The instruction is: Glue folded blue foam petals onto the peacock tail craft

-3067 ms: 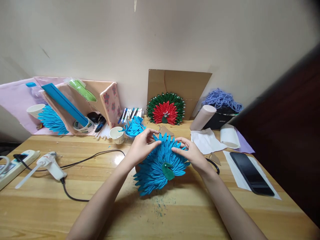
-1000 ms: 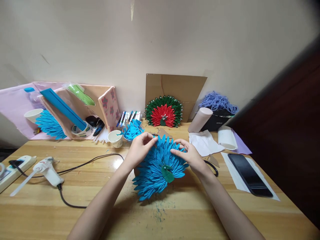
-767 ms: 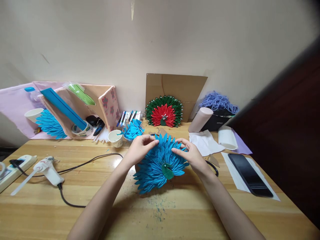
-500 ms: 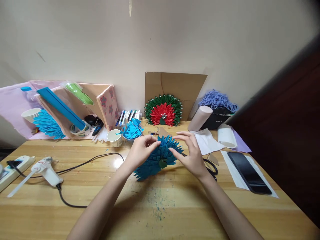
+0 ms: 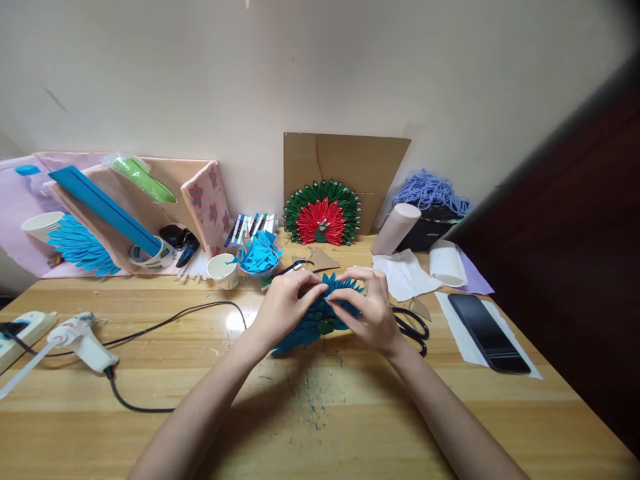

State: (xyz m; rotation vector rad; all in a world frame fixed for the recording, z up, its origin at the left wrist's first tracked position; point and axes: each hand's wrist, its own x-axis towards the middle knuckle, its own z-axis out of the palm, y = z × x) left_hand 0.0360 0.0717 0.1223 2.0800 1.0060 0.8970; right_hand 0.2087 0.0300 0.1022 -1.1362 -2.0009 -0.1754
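Observation:
A blue fan-shaped paper peacock (image 5: 303, 331) with layered pointed petals and a dark green body piece is held just over the table, tilted. My left hand (image 5: 290, 303) has thumb and fingers pinched at the upper petals. From the other side, my right hand (image 5: 369, 310) has its thumb and index finger closed on the petals near the centre, close to my left fingertips. Whatever small piece may lie between the fingers is hidden. Black-handled scissors (image 5: 414, 329) lie beside my right wrist, and a bowl of blue paper pieces (image 5: 260, 253) stands beyond my left hand.
A white glue gun (image 5: 90, 343) with a black cord lies left, near a power strip (image 5: 30, 337). A red and green peacock (image 5: 323, 217) leans on cardboard (image 5: 345, 160) at the back. A paper cup (image 5: 224, 272) stands left of centre; a phone (image 5: 487, 333) lies right.
My right hand has moved inward, its spread fingers closing onto the blue petals near my left fingertips. My left hand stays pinched at the peacock. The view has shifted slightly.

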